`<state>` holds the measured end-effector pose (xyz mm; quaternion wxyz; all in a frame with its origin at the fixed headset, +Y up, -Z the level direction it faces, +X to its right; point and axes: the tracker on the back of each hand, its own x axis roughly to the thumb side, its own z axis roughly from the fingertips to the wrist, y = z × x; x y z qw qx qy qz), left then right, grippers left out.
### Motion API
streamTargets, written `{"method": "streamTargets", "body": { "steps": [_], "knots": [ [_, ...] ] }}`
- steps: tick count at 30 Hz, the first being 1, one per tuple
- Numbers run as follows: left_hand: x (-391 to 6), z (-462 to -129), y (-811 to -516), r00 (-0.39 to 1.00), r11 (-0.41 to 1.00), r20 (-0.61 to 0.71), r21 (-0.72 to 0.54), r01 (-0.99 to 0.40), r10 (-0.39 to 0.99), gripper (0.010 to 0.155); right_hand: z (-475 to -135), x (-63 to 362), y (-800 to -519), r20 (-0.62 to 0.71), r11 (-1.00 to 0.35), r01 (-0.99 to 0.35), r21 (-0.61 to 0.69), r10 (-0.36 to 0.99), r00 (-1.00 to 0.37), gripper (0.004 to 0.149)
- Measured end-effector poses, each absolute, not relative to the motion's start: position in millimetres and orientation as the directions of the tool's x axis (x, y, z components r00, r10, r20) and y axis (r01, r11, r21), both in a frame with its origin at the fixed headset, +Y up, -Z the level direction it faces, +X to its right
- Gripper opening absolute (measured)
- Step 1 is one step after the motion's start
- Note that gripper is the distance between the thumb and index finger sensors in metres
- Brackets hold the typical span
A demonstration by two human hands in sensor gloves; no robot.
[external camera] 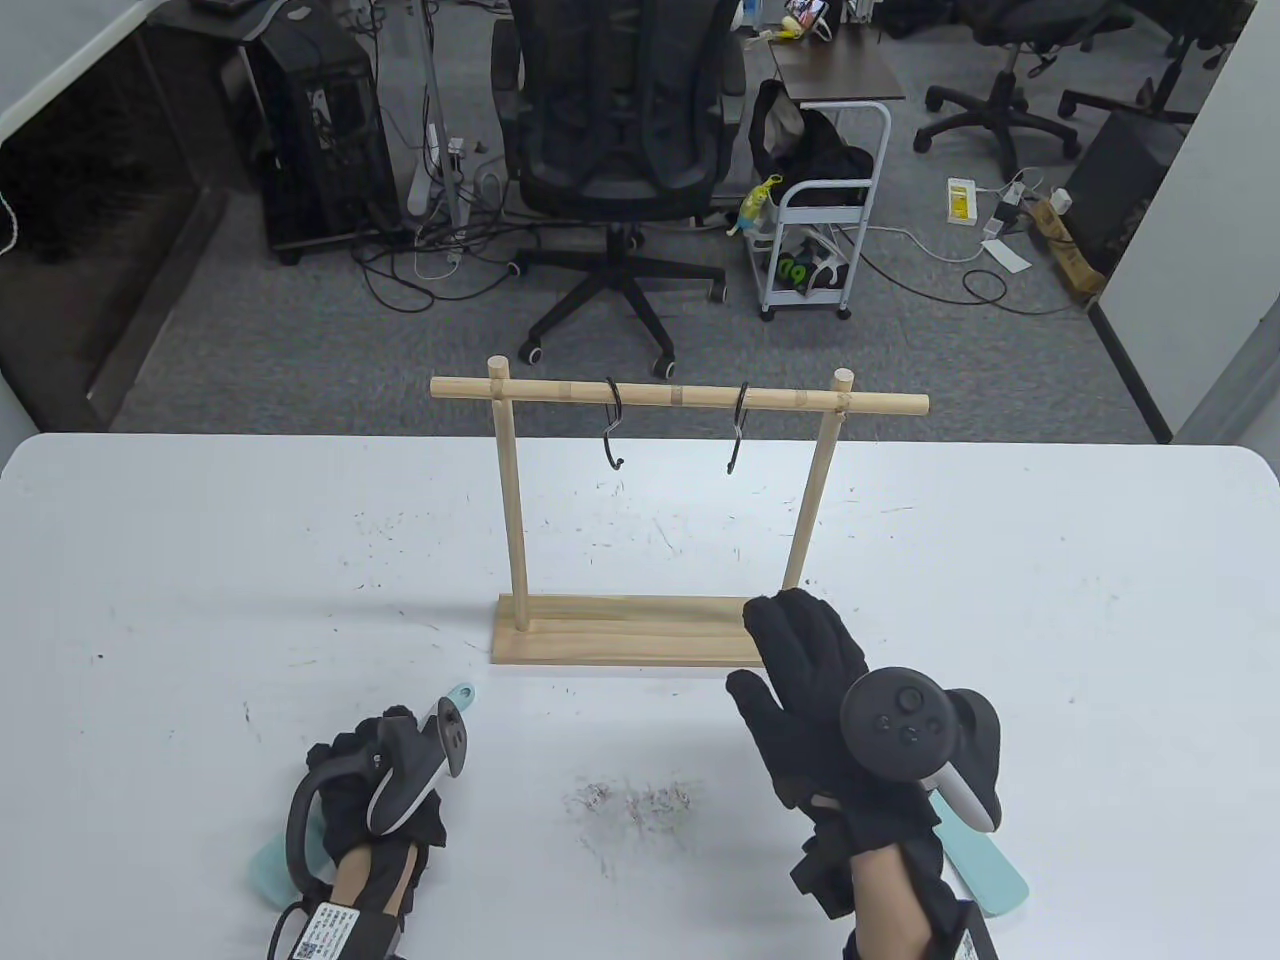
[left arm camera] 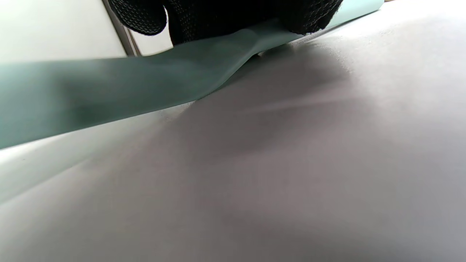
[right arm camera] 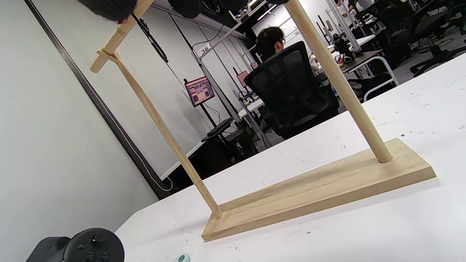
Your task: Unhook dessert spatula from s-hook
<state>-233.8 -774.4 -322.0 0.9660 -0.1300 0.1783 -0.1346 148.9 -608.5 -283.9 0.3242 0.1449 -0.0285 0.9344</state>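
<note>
A teal dessert spatula (external camera: pixel 462 694) lies low at the table's front left, gripped by my left hand (external camera: pixel 375 740); its handle tip sticks out ahead of the hand and its blade (external camera: pixel 266 872) behind it. In the left wrist view the spatula (left arm camera: pixel 109 98) runs across under my gloved fingers (left arm camera: pixel 218 18), close to the tabletop. Two black s-hooks (external camera: pixel 614 428) (external camera: pixel 738 435) hang empty from the wooden rack's bar (external camera: pixel 680 397). My right hand (external camera: pixel 790 650) is open and flat, over the right end of the rack's base (external camera: pixel 620 630).
A second teal spatula (external camera: pixel 985 872) lies on the table under my right wrist. The rack base also shows in the right wrist view (right arm camera: pixel 320 193), with the left tracker (right arm camera: pixel 91 247) at the bottom left. An office chair (external camera: pixel 620 120) and cart (external camera: pixel 820 230) stand beyond the table.
</note>
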Motion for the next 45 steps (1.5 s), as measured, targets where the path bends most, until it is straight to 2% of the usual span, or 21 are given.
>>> {"method": "streamTargets", "body": {
  "steps": [13,19,27,33,41,45],
  "knots": [
    [-232,-321,-769,0.891,0.921,-0.308,-0.306,0.240,-0.334,0.058,-284,149,-608,0.288,-0.785,-0.617,0.044,0.602,-0.745,0.069],
    [-237,-320,-755,0.919,0.956,-0.331,-0.265,0.128,-0.215,0.063,-285,149,-609,0.280,-0.790,-0.612,0.046,0.598,-0.751,0.069],
    [-210,-310,-700,0.965,0.998,-0.264,-0.056,-0.017,0.001,0.068,-286,148,-610,0.269,-0.799,-0.599,0.044,0.587,-0.764,0.069],
    [-176,-298,-658,0.989,0.987,-0.118,0.145,-0.073,0.091,0.069,-287,148,-611,0.258,-0.808,-0.588,0.026,0.574,-0.777,0.068],
    [-144,-286,-631,0.992,0.957,0.031,0.263,-0.125,0.121,0.074,-288,149,-611,0.242,-0.817,-0.577,-0.006,0.559,-0.793,0.069],
    [-136,-283,-626,0.991,0.947,0.054,0.291,-0.133,0.122,0.076,-289,148,-611,0.236,-0.825,-0.565,-0.023,0.545,-0.805,0.070]
  ]
}}
